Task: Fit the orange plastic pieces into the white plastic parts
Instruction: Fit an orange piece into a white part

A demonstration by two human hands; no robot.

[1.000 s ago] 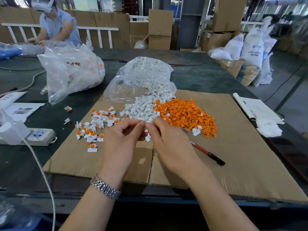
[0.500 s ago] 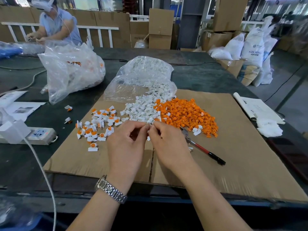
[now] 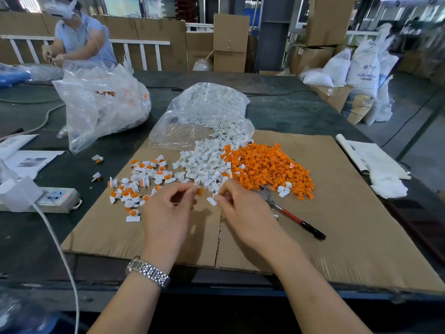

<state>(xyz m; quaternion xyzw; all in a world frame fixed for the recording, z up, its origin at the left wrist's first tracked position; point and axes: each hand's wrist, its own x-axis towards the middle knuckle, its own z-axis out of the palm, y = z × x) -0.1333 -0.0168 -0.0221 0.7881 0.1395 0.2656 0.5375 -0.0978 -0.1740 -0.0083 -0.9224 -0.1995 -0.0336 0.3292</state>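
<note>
Since half a second ago, both hands have drawn slightly apart. I see my left hand [image 3: 168,208] pinching a small orange piece [image 3: 199,191] at its fingertips, and my right hand [image 3: 243,210] pinching a white part [image 3: 212,200] just beside it, the two not yet joined. I judge this as the lining-up step; next the orange piece must be pressed squarely into the white part. Beneath lies a cardboard sheet [image 3: 349,225] on a dark table [image 3: 289,112], with pliers [image 3: 289,214] to the right. Finished pieces [image 3: 142,182] lie left, then loose white parts [image 3: 204,162] and an orange heap [image 3: 269,165]. Farther off, clear bags [image 3: 101,104], stacked boxes [image 3: 230,42], and another person [image 3: 77,39] working.
</note>
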